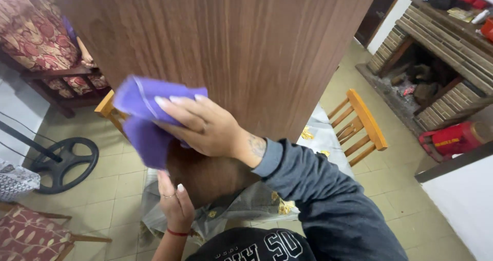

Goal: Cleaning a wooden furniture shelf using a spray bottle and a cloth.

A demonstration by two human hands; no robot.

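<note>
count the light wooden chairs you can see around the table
2. One light wooden chair stands right of the wooden panel; another peeks out behind the purple cloth. The panel may hide more.
</note>
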